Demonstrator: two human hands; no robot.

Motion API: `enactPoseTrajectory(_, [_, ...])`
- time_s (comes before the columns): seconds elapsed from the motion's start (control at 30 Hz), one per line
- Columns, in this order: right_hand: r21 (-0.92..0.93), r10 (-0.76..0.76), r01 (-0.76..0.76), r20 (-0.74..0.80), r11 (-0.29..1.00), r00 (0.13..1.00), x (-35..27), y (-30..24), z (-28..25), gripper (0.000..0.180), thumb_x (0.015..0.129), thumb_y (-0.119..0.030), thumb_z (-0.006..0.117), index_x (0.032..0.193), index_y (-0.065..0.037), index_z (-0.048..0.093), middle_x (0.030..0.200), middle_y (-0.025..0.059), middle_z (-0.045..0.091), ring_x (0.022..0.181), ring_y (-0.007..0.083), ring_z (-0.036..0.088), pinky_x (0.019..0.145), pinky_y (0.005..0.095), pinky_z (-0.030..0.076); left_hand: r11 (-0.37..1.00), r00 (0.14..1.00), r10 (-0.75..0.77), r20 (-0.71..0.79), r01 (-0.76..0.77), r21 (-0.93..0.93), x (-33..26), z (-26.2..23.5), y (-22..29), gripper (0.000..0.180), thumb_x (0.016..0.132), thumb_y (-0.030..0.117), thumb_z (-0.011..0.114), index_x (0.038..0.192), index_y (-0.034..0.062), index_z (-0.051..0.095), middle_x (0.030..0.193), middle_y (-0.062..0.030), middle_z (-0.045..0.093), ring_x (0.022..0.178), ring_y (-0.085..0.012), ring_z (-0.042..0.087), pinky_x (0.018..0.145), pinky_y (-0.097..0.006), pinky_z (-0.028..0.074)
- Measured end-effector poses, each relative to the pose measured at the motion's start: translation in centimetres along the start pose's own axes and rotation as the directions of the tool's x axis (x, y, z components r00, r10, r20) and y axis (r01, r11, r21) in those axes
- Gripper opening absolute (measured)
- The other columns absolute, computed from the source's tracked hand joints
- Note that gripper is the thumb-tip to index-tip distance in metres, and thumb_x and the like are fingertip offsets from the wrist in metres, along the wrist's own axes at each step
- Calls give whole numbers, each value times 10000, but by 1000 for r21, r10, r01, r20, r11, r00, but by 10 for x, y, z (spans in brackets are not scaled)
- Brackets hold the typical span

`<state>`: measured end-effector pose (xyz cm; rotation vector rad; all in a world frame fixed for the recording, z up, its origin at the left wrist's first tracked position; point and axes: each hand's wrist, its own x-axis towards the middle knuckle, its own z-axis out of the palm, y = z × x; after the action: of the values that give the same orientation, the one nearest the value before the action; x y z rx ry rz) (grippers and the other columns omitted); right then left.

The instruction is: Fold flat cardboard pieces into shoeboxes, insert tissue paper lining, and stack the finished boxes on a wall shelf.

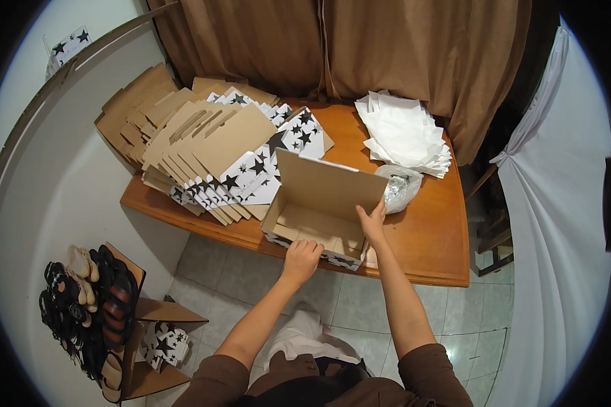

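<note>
The open cardboard box (322, 207) hid the left hand's (302, 259) fingertips behind its near wall. Beyond the box, the clear plastic bag's (400, 188) contents were too small to identify.

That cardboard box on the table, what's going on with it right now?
A person stands at a wooden table with both hands on an open cardboard box with a star print on its outside. The left hand presses on the box's front wall, and the right hand grips its right side by the raised lid. Behind it lies a fanned stack of flat star-print box blanks, with white paper sheets and a clear plastic bag to the right.
</note>
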<state>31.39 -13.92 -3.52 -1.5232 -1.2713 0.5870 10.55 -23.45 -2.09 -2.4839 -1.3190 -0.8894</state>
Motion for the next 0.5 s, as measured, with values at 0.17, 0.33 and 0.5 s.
enactPoseTrajectory(0.17, [68,2,-5,39,998,999,24,-1,-1,555,886,-324,587,1309,-24,391,1205,295,521,1155,431,488,955,439,389,999,999,41,15,-42,20,13,12,-6,74,716,108,565,789,100,551,738,-43,504,719,-219,529,676,-347,424])
enactPoseTrajectory(0.33, [-317,173,-154,31,936,984,65,-17,2,514,906,-445,508,1189,-16,483,1037,289,619,990,461,580,839,488,451,993,992,120,25,-120,-5,34,31,-18,79,733,140,556,805,107,550,750,-32,502,707,-196,517,651,-331,405])
enactPoseTrajectory(0.5, [-447,225,-221,-45,867,973,87,-10,5,539,885,-450,525,1178,3,527,1044,277,627,990,442,593,852,474,461,975,969,219,110,-212,-70,42,32,-25,147,757,217,599,840,96,585,793,-35,537,746,-207,542,672,-342,413])
